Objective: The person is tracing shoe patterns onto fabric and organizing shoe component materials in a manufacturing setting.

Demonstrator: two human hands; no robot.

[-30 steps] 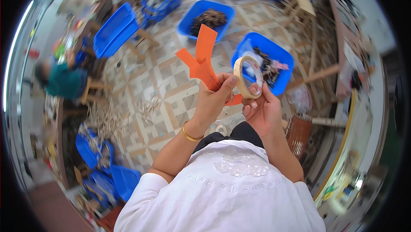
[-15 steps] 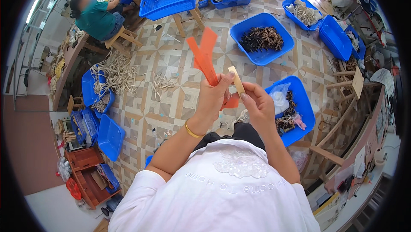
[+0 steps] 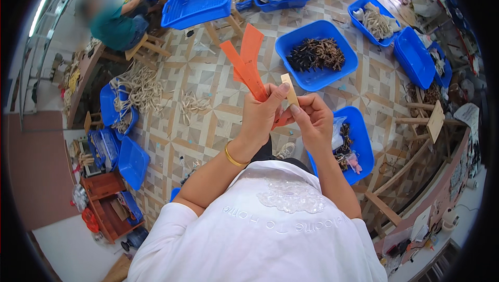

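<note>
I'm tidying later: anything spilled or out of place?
Yes: at left, a tangled heap of long pale strips lies on the tan patterned floor beside a blue plastic basin. A smaller clump of pale strips lies farther right. Both look spilled: similar strips sit inside that basin.

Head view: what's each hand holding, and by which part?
The left hand holds orange strips around their middle; the right hand holds a tape roll by its near end.
</note>
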